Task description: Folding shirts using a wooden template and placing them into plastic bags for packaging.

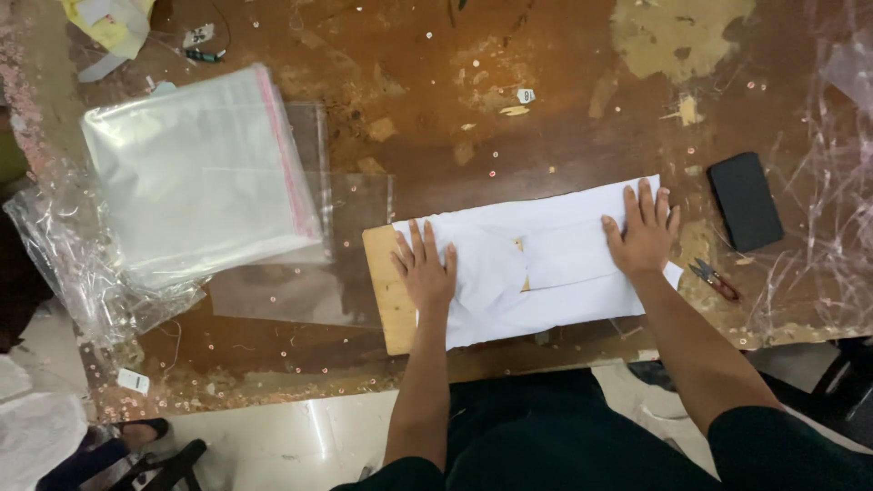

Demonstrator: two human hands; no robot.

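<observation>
Head cam, looking straight down. I've got both hands flat on a folded white garment (546, 264), soft cloth w/ a few creases, lying over a pale wooden board (386, 291) that sticks out at its left end. The board sits near the front edge of the desk (436, 118), approx. centre of the view.

Left hand (426, 268): grip spread, fingers splayed, palm pressing the left part of the cloth, just beside the bare bit of board. Right hand (644, 232): same deal, grip spread and flat on the cloth's upper right corner. Neither is pinching anything.

The desk is dark brown wood, badly worn, w/ pale patches where the finish has flaked off and tiny shiny specks all over.

To the left, well apart from the hands, a thick stack of clear plastic bags (195, 173), glossy, w/ a pink strip down one side. A single flat clear bag (309, 273) lies between the stack and the board. Crinkled clear plastic (73, 264) hangs off the left edge.

On the right: a flat black rectangular object (746, 200), matte, and small thread snips (714, 277) near the right wrist.
</observation>
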